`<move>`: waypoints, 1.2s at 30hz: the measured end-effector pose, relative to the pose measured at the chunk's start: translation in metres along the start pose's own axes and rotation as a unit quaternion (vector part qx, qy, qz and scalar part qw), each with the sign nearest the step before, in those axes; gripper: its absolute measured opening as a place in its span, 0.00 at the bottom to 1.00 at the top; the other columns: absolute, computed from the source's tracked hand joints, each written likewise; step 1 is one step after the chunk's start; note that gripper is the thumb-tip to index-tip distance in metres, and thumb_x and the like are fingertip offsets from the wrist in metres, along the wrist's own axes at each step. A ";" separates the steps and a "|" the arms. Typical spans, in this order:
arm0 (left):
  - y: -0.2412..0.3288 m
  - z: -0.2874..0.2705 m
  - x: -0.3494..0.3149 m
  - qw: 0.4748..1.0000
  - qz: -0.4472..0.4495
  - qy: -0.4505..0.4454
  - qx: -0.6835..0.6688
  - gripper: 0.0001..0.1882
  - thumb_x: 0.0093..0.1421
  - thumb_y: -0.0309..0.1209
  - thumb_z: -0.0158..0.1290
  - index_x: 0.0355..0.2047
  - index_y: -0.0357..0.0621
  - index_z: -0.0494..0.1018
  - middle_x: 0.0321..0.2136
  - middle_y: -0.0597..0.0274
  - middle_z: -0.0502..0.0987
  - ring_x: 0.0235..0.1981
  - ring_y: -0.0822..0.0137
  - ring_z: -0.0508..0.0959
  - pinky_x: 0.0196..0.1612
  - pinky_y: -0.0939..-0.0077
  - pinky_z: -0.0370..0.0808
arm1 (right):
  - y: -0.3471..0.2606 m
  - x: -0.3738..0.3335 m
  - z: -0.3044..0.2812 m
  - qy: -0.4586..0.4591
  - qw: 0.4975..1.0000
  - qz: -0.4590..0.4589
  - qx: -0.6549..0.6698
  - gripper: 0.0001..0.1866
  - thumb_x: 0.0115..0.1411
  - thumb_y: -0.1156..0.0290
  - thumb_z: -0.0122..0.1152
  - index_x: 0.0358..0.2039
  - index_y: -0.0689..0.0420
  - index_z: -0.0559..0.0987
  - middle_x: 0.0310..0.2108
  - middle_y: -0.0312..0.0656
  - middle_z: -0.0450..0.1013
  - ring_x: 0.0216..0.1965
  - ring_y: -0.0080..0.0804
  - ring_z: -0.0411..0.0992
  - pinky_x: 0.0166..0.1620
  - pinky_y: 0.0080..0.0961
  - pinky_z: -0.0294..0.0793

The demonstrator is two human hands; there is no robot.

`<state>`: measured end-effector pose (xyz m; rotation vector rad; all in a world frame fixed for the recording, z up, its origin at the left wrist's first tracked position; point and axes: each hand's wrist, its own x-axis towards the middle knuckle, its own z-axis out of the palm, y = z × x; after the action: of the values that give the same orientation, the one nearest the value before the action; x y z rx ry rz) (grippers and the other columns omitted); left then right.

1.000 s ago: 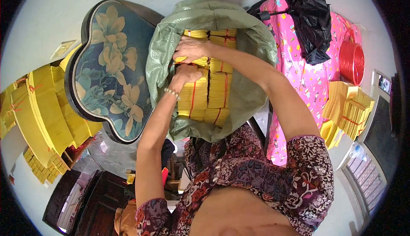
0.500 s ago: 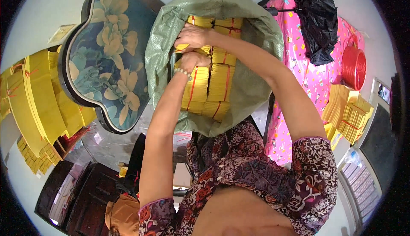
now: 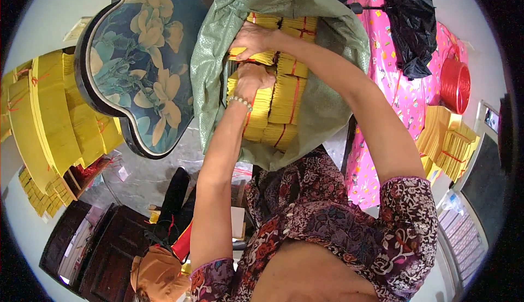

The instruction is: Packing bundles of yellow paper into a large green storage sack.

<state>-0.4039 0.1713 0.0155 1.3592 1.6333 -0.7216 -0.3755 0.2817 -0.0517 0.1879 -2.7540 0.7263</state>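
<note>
A green woven sack stands open in front of me, packed with yellow paper bundles tied with red string. Both my hands reach inside it at the upper left of the stacks. My right hand is closed over the left end of one yellow paper bundle, its fingers bent round the edge. Just below, my left hand, with a beaded bracelet at the wrist, curls over the top of a lower bundle. Its fingertips are hidden in the gap between the two bundles, while its thumb points right.
A dark-edged, flower-patterned tabletop borders the sack on the left. Yellow paper stacks lie farther left. To the right are a pink patterned covering, a black plastic bag, a red string roll and more yellow bundles.
My view has shifted a little, so the sack sits slightly farther right. My hands have moved somewhat apart, the left lower among the bundles, showing more of the bundle under the right.
</note>
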 end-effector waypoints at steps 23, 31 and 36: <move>0.020 -0.006 -0.024 0.980 -0.018 0.145 -0.132 0.29 0.54 0.51 0.46 0.32 0.31 0.76 0.36 0.42 0.77 0.49 0.53 0.71 0.55 0.63 0.62 | -0.012 -0.022 -0.017 -0.003 0.999 0.037 -0.025 0.19 0.46 0.54 0.61 0.38 0.45 0.76 0.41 0.35 0.70 0.50 0.35 0.63 0.51 0.37 0.56; 0.018 0.063 -0.039 0.750 -0.074 0.612 -0.240 0.45 0.44 0.46 0.59 0.56 0.32 0.55 0.57 0.35 0.53 0.57 0.37 0.55 0.60 0.47 0.51 | -0.034 -0.018 -0.020 0.026 0.998 0.010 -0.062 0.19 0.47 0.57 0.60 0.41 0.46 0.76 0.50 0.33 0.67 0.57 0.36 0.59 0.60 0.39 0.51; 0.009 0.055 -0.018 0.764 -0.073 0.605 -0.214 0.52 0.43 0.46 0.60 0.59 0.27 0.47 0.57 0.33 0.53 0.54 0.40 0.59 0.57 0.51 0.54 | -0.034 -0.012 -0.019 0.045 0.999 0.016 -0.008 0.18 0.45 0.60 0.61 0.39 0.48 0.77 0.46 0.33 0.69 0.54 0.35 0.60 0.59 0.37 0.51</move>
<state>-0.3804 0.1183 0.0073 1.3913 2.6658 0.6689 -0.3527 0.2629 -0.0241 0.1053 -2.6815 0.7017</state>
